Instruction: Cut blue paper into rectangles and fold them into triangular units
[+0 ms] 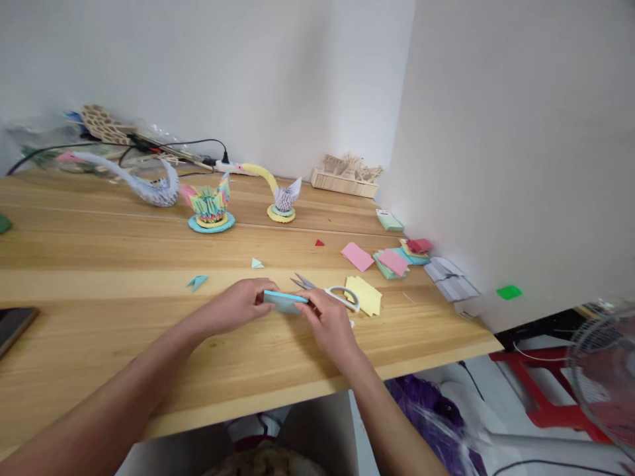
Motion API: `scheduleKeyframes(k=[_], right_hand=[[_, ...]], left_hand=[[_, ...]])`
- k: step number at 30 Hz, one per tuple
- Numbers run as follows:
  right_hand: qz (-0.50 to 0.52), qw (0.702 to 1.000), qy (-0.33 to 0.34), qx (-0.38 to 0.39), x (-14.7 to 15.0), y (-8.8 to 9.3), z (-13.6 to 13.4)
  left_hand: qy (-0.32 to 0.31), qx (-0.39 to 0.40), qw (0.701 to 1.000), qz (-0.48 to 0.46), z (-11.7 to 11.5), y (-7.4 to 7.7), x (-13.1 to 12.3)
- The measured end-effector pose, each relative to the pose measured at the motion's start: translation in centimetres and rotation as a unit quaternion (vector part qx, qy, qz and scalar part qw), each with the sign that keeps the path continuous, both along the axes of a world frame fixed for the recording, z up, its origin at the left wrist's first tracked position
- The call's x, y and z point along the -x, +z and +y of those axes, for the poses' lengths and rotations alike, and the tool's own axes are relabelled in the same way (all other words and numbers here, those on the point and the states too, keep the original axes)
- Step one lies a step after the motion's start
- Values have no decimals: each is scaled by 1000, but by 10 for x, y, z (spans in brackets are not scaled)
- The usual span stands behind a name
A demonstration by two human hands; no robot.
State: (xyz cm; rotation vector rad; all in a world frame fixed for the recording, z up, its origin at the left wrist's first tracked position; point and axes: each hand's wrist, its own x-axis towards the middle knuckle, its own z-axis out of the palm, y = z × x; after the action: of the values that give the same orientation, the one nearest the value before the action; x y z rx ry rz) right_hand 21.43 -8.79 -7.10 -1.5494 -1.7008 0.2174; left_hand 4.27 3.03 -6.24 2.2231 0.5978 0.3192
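Observation:
A folded strip of light blue paper [284,301] is held between both hands, just above the wooden table. My left hand [251,301] pinches its left end, and my right hand [327,317] grips the right end with thumb and fingers. Just beyond my right hand lie scissors [342,291] with white handles, partly hidden by it. Yellow paper sheets [366,295] sit under the handles' right side. A folded blue paper piece [198,282] and a small pale green one [256,263] lie to the left, and a tiny red triangle [319,242] farther back.
Folded-paper swans stand at the back: a white one [156,188], a multicoloured one [211,206] and a yellow-necked one [286,198]. Pink paper [357,256] and other coloured stacks lie right. A wooden block [344,182] stands by the wall. A fan [608,377] is beyond the table's right edge.

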Motion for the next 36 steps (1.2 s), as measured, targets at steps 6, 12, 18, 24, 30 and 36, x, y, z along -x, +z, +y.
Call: scheduleKeyframes(k=[6, 12, 18, 24, 30, 36], right_hand=[[-35, 999, -7, 3, 4, -8, -2], [-24, 999, -22, 7, 5, -9, -1], [326, 942, -58, 60, 8, 14, 4], [428, 900, -36, 71, 15, 19, 11], [211, 975, -57, 33, 6, 32, -4], [25, 999, -23, 35, 0, 10, -12]], left_hand=[[-29, 6, 1000, 0, 0, 4, 4], [-11, 23, 999, -20, -1, 6, 1], [75, 196, 963, -170, -11, 17, -4], [63, 349, 913, -199, -23, 6, -12], [60, 257, 949, -174, -11, 17, 1], [12, 351, 908, -230, -12, 6, 0]])
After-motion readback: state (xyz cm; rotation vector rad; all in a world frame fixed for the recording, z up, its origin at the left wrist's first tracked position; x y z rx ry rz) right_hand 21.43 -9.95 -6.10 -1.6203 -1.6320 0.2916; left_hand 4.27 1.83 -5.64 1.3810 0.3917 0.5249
